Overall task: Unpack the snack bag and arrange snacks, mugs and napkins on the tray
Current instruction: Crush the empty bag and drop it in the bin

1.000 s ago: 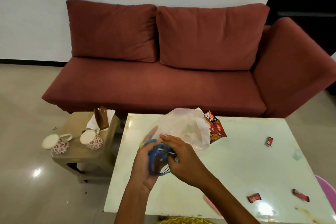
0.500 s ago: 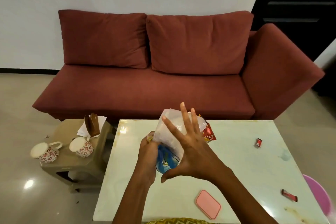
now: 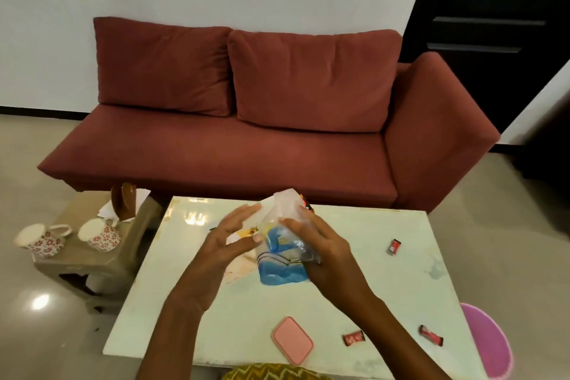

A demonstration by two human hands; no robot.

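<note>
A clear plastic snack bag [image 3: 285, 210] stands in the middle of the pale table [image 3: 385, 281], with a blue packet [image 3: 282, 270] showing through its lower part and a red packet [image 3: 305, 203] sticking out behind it. My right hand [image 3: 320, 248] grips the bag's right side. Beside the bag's left side my left hand [image 3: 229, 239] is spread with its fingers apart, over a yellow-and-white packet [image 3: 243, 233]. Three small red candies [image 3: 394, 246] [image 3: 353, 338] [image 3: 431, 335] lie on the table. Two floral mugs [image 3: 98, 234] [image 3: 35, 239] and white napkins [image 3: 106, 210] in a brown holder sit on a low stool [image 3: 92, 259].
A pink rectangular lid-like thing [image 3: 292, 340] lies near the table's front edge. A red sofa [image 3: 246, 139] stands behind the table. A purple round object [image 3: 485, 345] sits on the floor at the right. No tray can be made out.
The bag has come down onto the table. My left hand let go of the bag's bottom and opened beside it, while my right hand closed on the bag's side. The camera tilted down.
</note>
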